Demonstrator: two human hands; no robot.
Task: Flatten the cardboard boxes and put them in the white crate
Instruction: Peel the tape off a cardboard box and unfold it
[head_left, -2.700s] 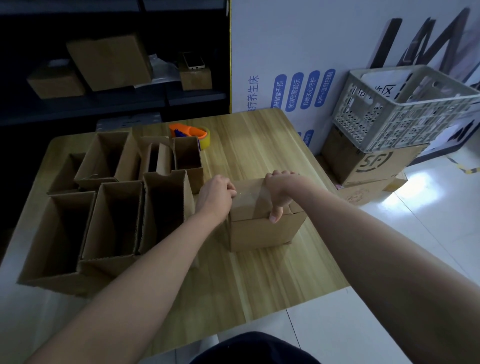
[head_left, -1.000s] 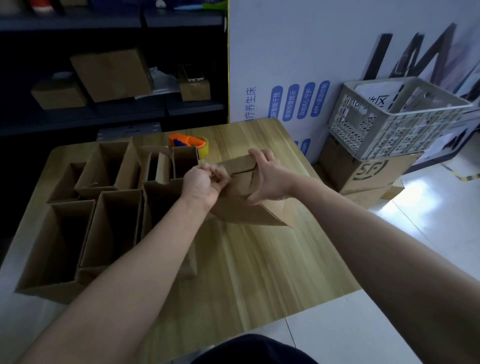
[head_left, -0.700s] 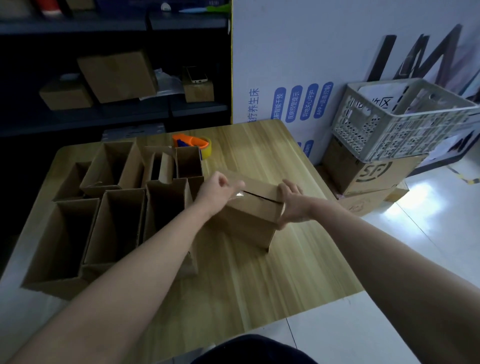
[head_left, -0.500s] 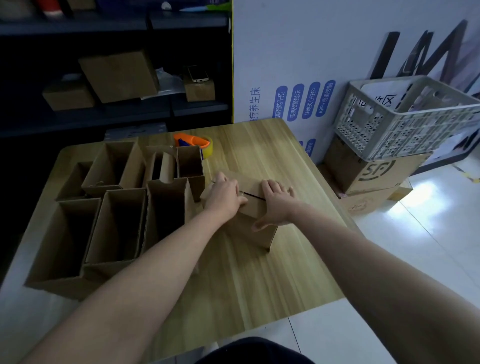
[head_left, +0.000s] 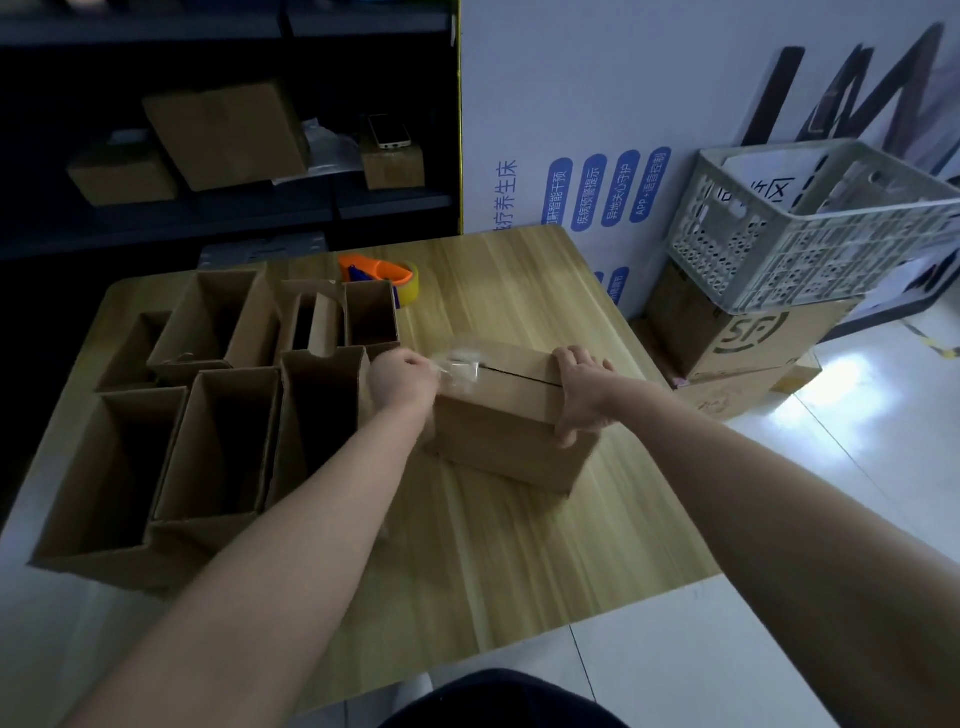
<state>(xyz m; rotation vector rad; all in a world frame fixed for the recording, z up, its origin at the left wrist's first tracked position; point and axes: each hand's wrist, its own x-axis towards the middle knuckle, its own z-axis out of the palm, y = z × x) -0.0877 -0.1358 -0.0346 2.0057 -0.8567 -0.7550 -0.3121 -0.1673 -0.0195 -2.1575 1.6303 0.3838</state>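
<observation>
Head view. We logged one closed box standing on the table, right of centre and set slightly askew to the table's near edge. A dark slit ran along the seam in its top.

Right hand gripped the box's right end, fingers curled over the top edge and thumb down on the near face.

Left hand sat at the box's top left corner and was motion-blurred. As far as we could make out, its fingers were curled and pinching a crumpled strip of clear tape that stood up off the box top. Both forearms reached in from the bottom of the frame.

Several open boxes stood upright and packed side by side over the left half of the table. The nearest of them was just beside the left wrist.

An orange dispenser with a yellowish roll lay at the far side of the table, just behind the smallest open boxes.

The white crate stood off the table to the right, on a brown SF carton on the floor, well apart from the held box.

A dark shelf at the back carried closed cartons. A phone lay on the small one.
</observation>
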